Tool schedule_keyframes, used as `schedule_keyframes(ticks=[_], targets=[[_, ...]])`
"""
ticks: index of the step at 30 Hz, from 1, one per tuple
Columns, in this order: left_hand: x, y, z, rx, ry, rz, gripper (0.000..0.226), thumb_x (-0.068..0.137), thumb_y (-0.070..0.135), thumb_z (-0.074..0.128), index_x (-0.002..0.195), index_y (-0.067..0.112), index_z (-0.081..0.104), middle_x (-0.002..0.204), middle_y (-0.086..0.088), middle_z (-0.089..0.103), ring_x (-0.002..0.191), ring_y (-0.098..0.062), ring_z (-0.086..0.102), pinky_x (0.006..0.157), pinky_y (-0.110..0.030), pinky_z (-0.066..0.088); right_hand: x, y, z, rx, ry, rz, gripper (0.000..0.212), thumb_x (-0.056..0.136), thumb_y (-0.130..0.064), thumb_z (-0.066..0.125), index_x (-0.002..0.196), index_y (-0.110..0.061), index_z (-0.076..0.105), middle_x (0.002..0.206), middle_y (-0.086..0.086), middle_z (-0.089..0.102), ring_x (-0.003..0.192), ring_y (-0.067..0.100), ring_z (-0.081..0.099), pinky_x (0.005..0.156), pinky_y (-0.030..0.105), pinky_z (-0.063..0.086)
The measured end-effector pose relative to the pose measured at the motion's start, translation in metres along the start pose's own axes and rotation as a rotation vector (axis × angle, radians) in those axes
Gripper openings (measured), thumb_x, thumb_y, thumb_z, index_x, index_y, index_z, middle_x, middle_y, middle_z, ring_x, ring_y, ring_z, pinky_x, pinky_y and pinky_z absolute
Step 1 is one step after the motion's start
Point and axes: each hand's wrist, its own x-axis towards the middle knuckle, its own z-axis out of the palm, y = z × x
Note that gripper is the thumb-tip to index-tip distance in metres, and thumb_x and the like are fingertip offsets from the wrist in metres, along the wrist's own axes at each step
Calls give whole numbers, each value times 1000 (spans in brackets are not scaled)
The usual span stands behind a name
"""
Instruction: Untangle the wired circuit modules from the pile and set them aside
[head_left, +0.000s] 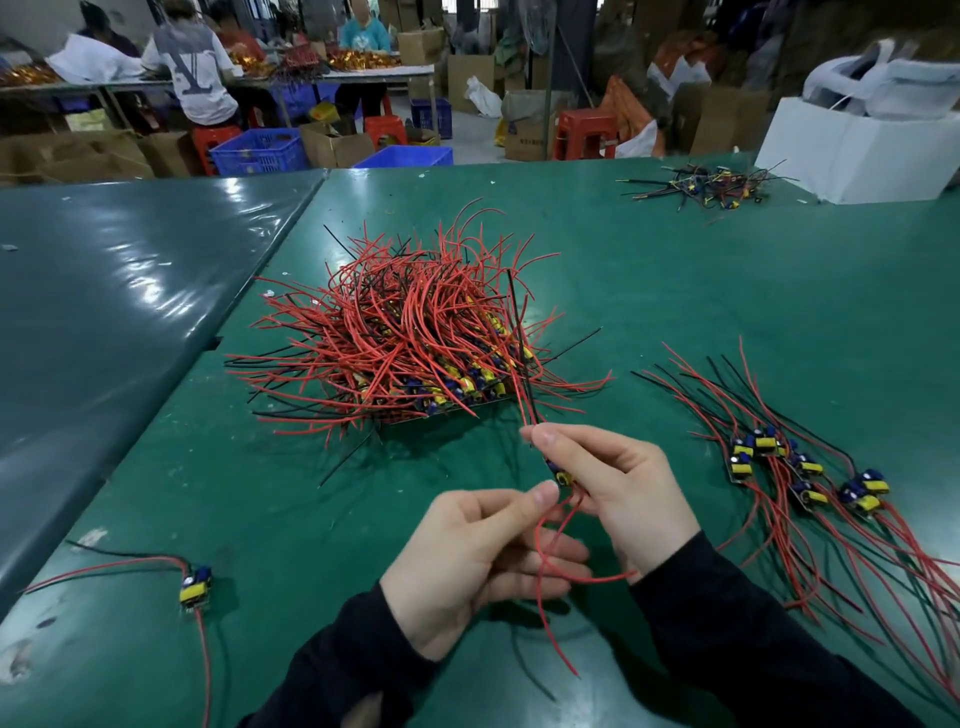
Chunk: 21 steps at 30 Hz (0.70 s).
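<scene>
A big tangled pile of red and black wires with yellow and blue circuit modules lies on the green table. My right hand pinches one module in front of the pile; its upper wires still reach up toward the pile. My left hand pinches that module's lower red wires just below it. Several separated modules lie in a row to the right, wires fanned out.
A single loose module lies at the near left. A small heap of wired parts sits far right beside a white box. A seam splits the table from a darker sheet on the left. People work at a far bench.
</scene>
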Motion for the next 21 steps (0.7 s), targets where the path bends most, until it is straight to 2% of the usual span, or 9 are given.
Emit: schedule_keyframes(ticks=[1,3,6,9,12,17,19,21], targets=[[-1,0,0,-24,-30,-34,30,62,38,69,71,10,76,75,-17,72,63,-23,71,52,-23,54,0,0,0,-2,0,2,16,59,-37,70,68,-26,78,79,-9,74,69,-7,60,69,16,47],[-2,1,0,-70,-72,-71,23,62,28,70,72,9,77,71,-14,71,60,-20,71,51,-22,54,-1,0,1,7,-13,1,17,60,-34,69,70,-23,78,67,-11,71,55,-5,56,53,9,41],[-2,1,-3,-54,-62,-47,16,63,15,70,74,5,76,61,-10,67,51,-17,66,49,-21,53,-1,0,0,33,-22,25,18,62,-32,69,71,-19,77,56,-10,62,40,-2,45,39,10,31],[-1,4,-6,12,25,54,9,64,11,69,68,5,73,56,-11,62,44,-16,61,44,-22,50,4,0,-4,40,-22,66,29,57,-36,72,74,-13,76,56,-7,56,41,1,39,40,13,32],[0,8,-11,50,112,163,8,74,1,64,69,3,68,53,-9,57,40,-16,56,39,-21,46,9,-3,-10,25,-96,91,41,50,-38,75,77,-7,75,58,-2,53,44,5,40,42,15,35],[0,10,-15,141,172,271,15,82,-3,61,69,3,67,53,-9,57,37,-13,51,35,-19,41,12,-9,-19,-55,-236,55,24,53,-27,76,71,-11,75,55,-1,59,46,4,50,46,13,41],[-1,9,-15,181,165,293,15,81,1,64,68,6,68,54,-8,58,36,-12,49,33,-18,39,13,-10,-20,-105,-196,18,21,54,-28,75,68,-13,75,54,0,61,45,5,51,44,13,40],[-1,9,-13,214,154,304,6,72,14,70,68,9,71,53,-6,59,33,-12,47,32,-17,37,13,-9,-20,-156,-121,-34,23,52,-37,76,64,-18,76,54,1,61,46,5,49,43,14,36]])
